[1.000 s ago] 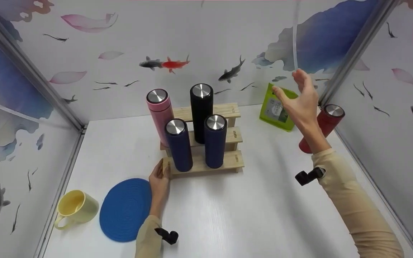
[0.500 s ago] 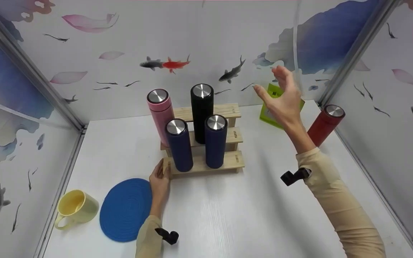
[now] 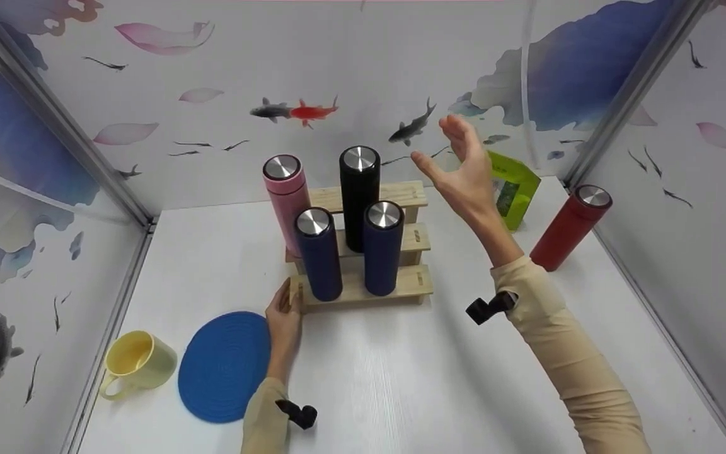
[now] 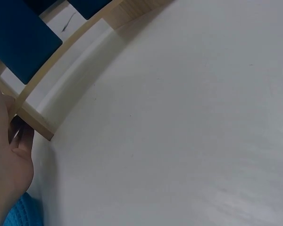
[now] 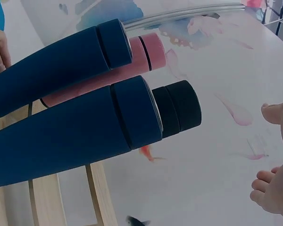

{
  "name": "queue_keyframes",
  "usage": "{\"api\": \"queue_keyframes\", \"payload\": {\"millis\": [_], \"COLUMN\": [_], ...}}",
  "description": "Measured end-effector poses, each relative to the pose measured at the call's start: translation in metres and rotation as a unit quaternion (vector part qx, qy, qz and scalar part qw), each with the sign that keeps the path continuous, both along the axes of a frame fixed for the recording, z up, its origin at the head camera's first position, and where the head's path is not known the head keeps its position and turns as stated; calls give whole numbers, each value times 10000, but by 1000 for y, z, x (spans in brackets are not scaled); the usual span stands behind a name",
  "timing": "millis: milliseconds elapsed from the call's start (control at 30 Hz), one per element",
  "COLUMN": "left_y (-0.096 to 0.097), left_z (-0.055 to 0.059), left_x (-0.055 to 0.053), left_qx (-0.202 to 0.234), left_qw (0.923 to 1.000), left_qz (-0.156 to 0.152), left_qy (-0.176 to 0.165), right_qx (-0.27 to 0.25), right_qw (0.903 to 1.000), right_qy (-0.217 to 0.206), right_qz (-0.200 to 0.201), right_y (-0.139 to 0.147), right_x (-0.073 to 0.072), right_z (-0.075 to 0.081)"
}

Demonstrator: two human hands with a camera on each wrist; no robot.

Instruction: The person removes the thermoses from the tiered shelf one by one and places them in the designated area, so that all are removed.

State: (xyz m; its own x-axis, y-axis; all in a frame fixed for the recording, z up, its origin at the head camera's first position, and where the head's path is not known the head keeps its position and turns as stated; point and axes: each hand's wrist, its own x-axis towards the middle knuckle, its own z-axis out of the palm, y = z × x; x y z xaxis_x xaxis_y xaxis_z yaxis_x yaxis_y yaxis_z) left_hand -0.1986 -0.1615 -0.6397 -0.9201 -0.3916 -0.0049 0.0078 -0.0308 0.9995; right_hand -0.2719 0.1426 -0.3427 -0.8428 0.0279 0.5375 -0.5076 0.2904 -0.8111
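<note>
A three-tier wooden stand (image 3: pixel 410 280) bears two blue thermos bottles, the left one (image 3: pixel 319 261) and the right one (image 3: pixel 382 258), on its lowest step. Behind them rise a pink thermos (image 3: pixel 290 214) and a black thermos (image 3: pixel 360 189). My left hand (image 3: pixel 284 328) grips the left end of the lowest step; the left wrist view has its fingers curled at the board's end (image 4: pixel 35 123). Raised in the air right of the black thermos, my right hand (image 3: pixel 467 173) has thumb and fingers spread and holds nothing. In the right wrist view the bottle tops stand apart from this hand (image 5: pixel 276 155).
A red thermos (image 3: pixel 571 227) stands at the right by the side wall. Behind my right hand is a green package (image 3: pixel 517 189), partly covered. To the left lie a round blue mat (image 3: pixel 224 366) and a yellow mug (image 3: pixel 142 362). Printed walls enclose the white table (image 3: pixel 369 378).
My right hand has moved left, away from the red thermos and past the green package toward the stand, its fingers still spread. The left hand stays on the stand's end.
</note>
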Motion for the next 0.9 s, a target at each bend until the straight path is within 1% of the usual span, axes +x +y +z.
{"api": "queue_keyframes", "payload": {"millis": [133,267,400,533,733,900], "left_y": [1,0,-2,-6,-4,-1], "left_z": [0,-1,-3,-2,0,-1], "left_x": [0,0,1,4,6,5], "left_qx": [34,31,-74,-169,-60,-25], "left_qw": [10000,9999,9998,9998,10000,10000], "left_qz": [28,-31,-78,-24,-43,-50], "left_qy": [29,120,182,89,27,8], "right_qx": [44,91,108,133,125,208], "right_qw": [9998,9992,9984,9972,9948,9939], "right_qy": [-111,-254,-355,-490,-748,-808], "right_qz": [132,286,432,547,675,715], "right_y": [-10,-19,-30,-42,-56,-62], "right_x": [-1,-3,-5,-6,-7,-9], "right_z": [-1,-2,-5,-9,-13,-17]}}
